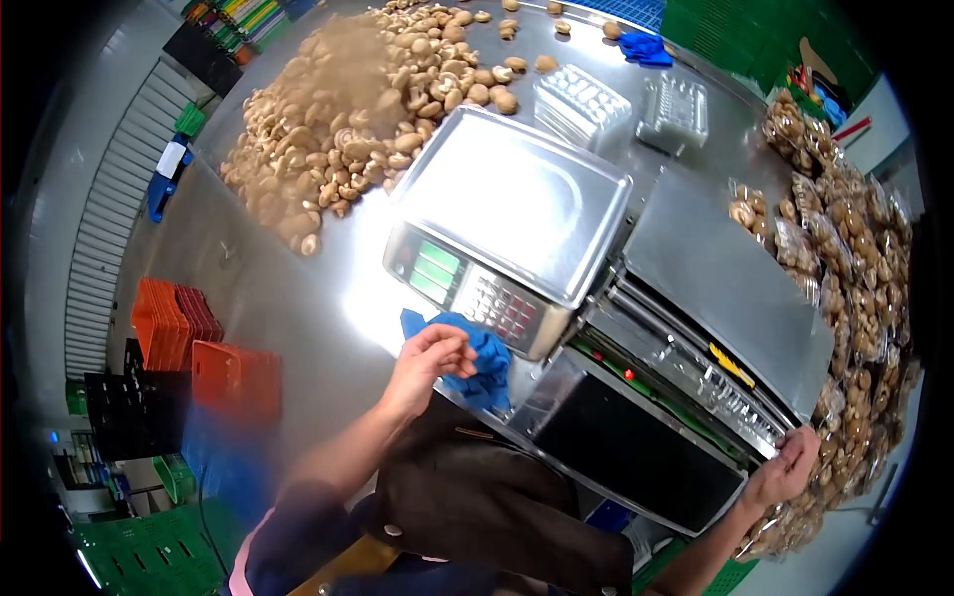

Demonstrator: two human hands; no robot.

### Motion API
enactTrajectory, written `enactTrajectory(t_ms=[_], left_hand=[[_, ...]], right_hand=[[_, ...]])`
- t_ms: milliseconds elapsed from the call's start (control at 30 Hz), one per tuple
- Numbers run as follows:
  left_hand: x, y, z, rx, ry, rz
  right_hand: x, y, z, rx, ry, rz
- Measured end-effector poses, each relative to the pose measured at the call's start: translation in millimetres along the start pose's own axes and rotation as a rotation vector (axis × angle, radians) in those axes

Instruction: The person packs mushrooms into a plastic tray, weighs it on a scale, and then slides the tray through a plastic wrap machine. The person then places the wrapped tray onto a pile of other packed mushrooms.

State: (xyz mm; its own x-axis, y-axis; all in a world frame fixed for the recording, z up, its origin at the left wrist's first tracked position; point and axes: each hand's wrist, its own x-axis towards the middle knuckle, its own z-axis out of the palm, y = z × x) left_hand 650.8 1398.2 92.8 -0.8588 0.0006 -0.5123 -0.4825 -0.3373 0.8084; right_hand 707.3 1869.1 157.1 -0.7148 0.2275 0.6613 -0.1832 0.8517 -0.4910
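My left hand (434,360) hovers over a crumpled blue cloth or glove (483,370) in front of the scale, its fingers curled closed. Whatever those fingers may hold is hidden. At the right end of the wrapping machine (730,258), my right hand (785,469) has its fingers closed by the roller corner; I cannot make out what is in them. Between the machine's metal top and its black front plate (636,437) runs a slot with rollers and a yellow label. The weighing scale (512,204) has a bare steel pan and lit green displays.
A large heap of mushrooms (348,109) covers the table's far left. Stacked clear trays (581,104) stand behind the scale, near a blue glove (644,49). Bagged mushrooms (855,298) pile up along the right. Orange crates (236,380) are at the left.
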Motion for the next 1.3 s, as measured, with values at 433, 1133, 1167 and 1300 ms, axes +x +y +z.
enactTrajectory(t_ms=[433,1133,1167,1300], left_hand=[[140,69,-182,0.852,0.217,0.238],[228,114,-204,1.087,-0.144,0.827],[222,106,-209,1.063,-0.081,0.760],[206,92,-217,1.058,-0.040,0.762]], right_hand=[[-8,-272,250,0.055,-0.638,0.216],[155,-219,438,-0.082,-0.375,0.064],[173,-194,454,-0.139,-0.418,0.019],[220,-115,507,-0.396,-0.604,-0.055]])
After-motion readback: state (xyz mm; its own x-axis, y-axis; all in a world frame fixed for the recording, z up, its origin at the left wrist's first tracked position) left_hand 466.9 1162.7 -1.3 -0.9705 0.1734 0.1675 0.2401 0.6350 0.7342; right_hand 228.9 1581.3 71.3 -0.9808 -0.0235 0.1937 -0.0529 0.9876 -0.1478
